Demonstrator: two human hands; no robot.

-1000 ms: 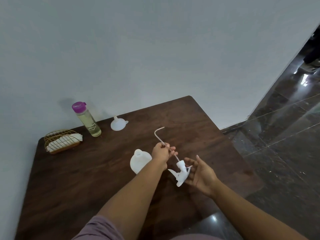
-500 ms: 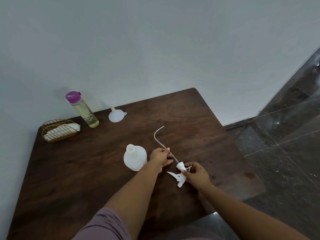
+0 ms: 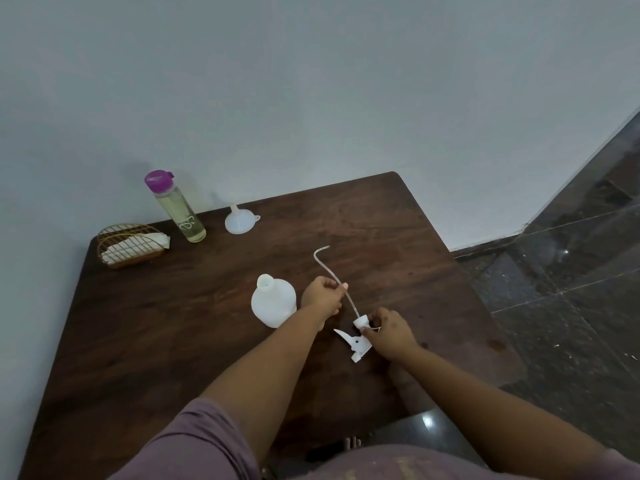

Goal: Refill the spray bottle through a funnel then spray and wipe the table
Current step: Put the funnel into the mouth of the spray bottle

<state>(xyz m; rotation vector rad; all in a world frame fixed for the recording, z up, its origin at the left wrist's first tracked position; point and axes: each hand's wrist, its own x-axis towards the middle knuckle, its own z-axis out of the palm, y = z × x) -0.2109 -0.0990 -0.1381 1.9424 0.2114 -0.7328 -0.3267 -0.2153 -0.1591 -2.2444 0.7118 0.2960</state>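
The white spray bottle body (image 3: 273, 301) stands uncapped on the dark wooden table (image 3: 173, 323). Just right of it, my left hand (image 3: 323, 296) pinches the curved dip tube (image 3: 327, 268) of the white spray head (image 3: 356, 339). My right hand (image 3: 391, 332) grips the spray head by its collar, low over the table. A white funnel (image 3: 239, 220) lies upside down near the wall. A clear bottle of yellowish liquid with a purple cap (image 3: 176, 207) stands left of the funnel. A wire basket holding a white cloth (image 3: 130, 245) sits at the table's far left corner.
A grey wall runs along the table's far edge. Dark polished floor tiles (image 3: 571, 271) lie to the right of the table. My bare toes (image 3: 351, 443) show below the table's near edge.
Both hands have lowered the spray head toward the table and my right hand has closed on its collar. The camera has tilted, so the scene sits lower in view.
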